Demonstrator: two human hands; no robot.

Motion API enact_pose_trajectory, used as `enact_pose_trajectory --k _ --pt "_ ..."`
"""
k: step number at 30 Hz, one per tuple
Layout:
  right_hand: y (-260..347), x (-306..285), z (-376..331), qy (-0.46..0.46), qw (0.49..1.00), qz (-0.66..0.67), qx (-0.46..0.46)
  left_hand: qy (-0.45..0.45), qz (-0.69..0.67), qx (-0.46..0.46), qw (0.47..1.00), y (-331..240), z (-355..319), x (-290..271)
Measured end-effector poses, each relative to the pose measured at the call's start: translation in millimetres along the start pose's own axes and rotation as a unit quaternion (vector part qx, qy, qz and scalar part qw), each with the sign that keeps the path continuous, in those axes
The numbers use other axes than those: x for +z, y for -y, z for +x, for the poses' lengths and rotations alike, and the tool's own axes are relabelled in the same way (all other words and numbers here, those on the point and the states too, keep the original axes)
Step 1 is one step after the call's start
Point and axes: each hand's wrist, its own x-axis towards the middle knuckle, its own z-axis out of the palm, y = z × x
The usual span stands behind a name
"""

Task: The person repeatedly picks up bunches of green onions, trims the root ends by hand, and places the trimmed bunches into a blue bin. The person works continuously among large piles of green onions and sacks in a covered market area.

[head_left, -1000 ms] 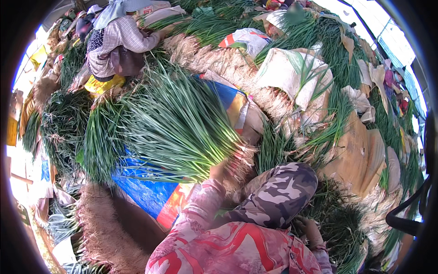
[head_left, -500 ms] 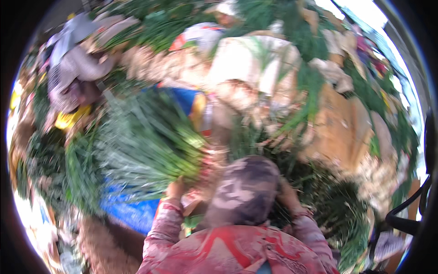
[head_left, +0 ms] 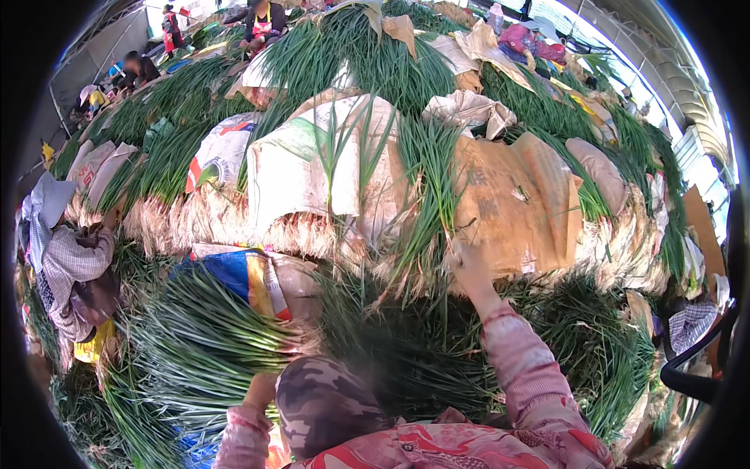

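My left hand (head_left: pixel 260 389) is closed at the near side of a large bundle of green onions (head_left: pixel 211 328), close to its pale stem ends; some of its fingers are hidden by the leaves. The bundle lies on its side, leaves to the left, beside a blue, yellow and white sack (head_left: pixel 242 277). My right arm stretches forward, and the right hand (head_left: pixel 470 270) closes around the lower stems of some loose green onions (head_left: pixel 437 176) at the front of the heap. Those lie next to an orange-brown sack (head_left: pixel 508 203).
Dark green leaf litter (head_left: pixel 422 352) covers the ground between my arms. Ahead rises a long heap of green onions, partly under a white sack (head_left: pixel 305 164), roots facing me. A co-worker in a hat (head_left: pixel 74 258) works at the left; others are farther back. A black bar (head_left: pixel 691 375) stands at the right.
The view has swung up and right, showing more of the heap. My right hand has moved from the leaf litter forward to the green onions on the heap; my left stays at the bundle.
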Motion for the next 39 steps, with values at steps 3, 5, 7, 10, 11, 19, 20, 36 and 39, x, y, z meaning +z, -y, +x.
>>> enact_pose_trajectory --k 3,5,7,10,11,19,20,36,39 --pt "-6.8 20.2 48.4 0.015 0.985 -0.074 0.152 0.035 -0.106 0.001 0.994 -63.1 131.3 -66.9" --pt "-17.8 29.7 60.9 0.081 0.967 -0.065 0.234 0.016 -0.024 0.127 0.992 -61.3 207.4 -50.8" --pt "-36.2 51.0 61.9 0.136 0.961 -0.054 0.236 0.068 -0.07 0.148 0.984 -63.8 270.6 -21.8" --pt "-63.8 45.0 25.7 0.009 0.971 0.125 0.205 0.12 -0.059 -0.033 0.991 -115.6 337.4 3.3" --pt "-72.2 40.3 12.2 -0.022 0.961 0.183 0.205 0.108 -0.041 -0.045 0.992 -122.3 353.5 20.0" --pt "-25.4 84.1 -25.8 -0.027 0.903 0.29 0.316 0.081 -0.285 -0.051 0.954 -145.7 395.3 72.1" --pt "-4.2 77.1 -12.3 -0.025 0.867 0.351 0.353 0.073 -0.292 -0.027 0.953 -149.6 399.3 61.3" --pt "26.1 39.4 13.8 -0.05 0.669 0.572 0.473 -0.124 -0.228 -0.002 0.966 -130.3 415.5 47.8" --pt "53.4 76.9 -12.7 -0.058 0.667 0.569 0.477 -0.122 -0.066 0.021 0.99 -156.3 425.5 52.9"
